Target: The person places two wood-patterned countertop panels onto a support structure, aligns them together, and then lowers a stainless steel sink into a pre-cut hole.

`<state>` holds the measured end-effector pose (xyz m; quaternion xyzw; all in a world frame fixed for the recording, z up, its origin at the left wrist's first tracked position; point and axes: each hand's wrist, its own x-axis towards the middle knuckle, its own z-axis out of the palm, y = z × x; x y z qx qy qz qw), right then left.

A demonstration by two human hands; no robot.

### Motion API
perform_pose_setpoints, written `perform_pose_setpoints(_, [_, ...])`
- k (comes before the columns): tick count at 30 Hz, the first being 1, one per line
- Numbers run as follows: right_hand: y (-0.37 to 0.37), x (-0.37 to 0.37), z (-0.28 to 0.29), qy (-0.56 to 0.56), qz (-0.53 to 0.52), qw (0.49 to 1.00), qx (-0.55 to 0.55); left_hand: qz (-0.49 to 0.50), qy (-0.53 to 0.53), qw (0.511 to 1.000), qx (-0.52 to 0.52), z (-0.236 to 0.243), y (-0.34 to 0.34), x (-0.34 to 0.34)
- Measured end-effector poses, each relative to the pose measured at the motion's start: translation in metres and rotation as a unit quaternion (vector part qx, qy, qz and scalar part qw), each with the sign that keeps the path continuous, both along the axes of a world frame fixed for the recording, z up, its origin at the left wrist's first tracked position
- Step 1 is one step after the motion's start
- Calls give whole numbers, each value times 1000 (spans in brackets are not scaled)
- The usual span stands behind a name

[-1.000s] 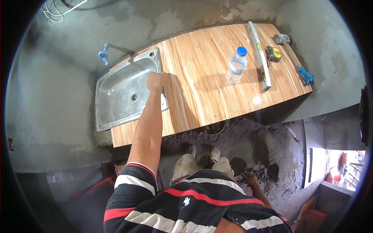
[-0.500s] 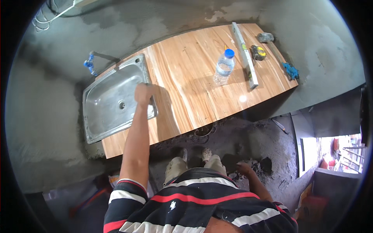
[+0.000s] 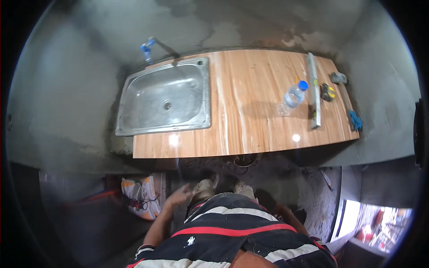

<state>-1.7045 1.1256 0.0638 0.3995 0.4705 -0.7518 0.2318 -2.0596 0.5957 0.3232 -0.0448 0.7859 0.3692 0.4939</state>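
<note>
My left hand [image 3: 182, 194] hangs low beside my left thigh, below the counter's front edge. Its fingers look apart and nothing shows in them. Down at my right side, my right hand [image 3: 280, 210] is dark and partly lost against the floor, so its fingers cannot be made out. In front of me a stainless steel sink [image 3: 154, 100] is set into the left part of a wood-patterned countertop [image 3: 250, 134]. A clear water bottle with a blue cap [image 3: 292, 98] stands on the right part. Neither hand touches the sink or the counter.
Right of the bottle lie a spirit level [image 3: 315, 96], a tape measure [image 3: 327, 92], a grey lump [image 3: 338, 78] and a blue object [image 3: 355, 120]. A blue tap [image 3: 147, 49] juts from the wall behind the sink. A white and orange sack [image 3: 142, 196] sits low at left.
My left hand has left the sink's right rim and dropped to my side. The view has shifted, so the counter sits farther right and lower.
</note>
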Motion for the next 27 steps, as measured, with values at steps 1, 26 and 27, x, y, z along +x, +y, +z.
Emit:
perform_pose_setpoints(1, [1,-6,23,-8,31,999,-16,-47,41,985,-159,-18,-29,32])
perform_pose_setpoints(26, [-177,-67,117,-139,454,833,285,406,801,434,68,314,-326,-52])
perform_pose_setpoints(27, [-194,-49,121,-144,470,818,300,416,813,399,84,334,-319,-65])
